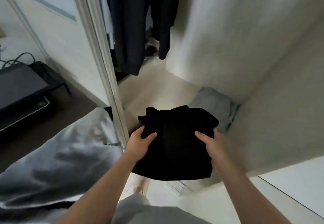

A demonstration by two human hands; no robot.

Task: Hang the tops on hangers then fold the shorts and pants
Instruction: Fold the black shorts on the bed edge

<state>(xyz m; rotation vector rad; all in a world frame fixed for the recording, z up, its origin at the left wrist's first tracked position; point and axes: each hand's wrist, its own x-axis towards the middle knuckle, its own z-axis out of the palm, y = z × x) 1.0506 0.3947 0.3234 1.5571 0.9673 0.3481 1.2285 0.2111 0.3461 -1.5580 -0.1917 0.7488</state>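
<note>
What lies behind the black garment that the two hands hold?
A grey folded cloth lies on the pale floor, in the corner by the wall. The black garment covers its near edge, so the full shape of the cloth cannot be seen.

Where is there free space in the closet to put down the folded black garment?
The pale closet surface is bare between the door frame and the grey folded pile, in front of the hanging dark clothes. The right corner holds that pile, and under the hanging clothes it looks cluttered.
</note>
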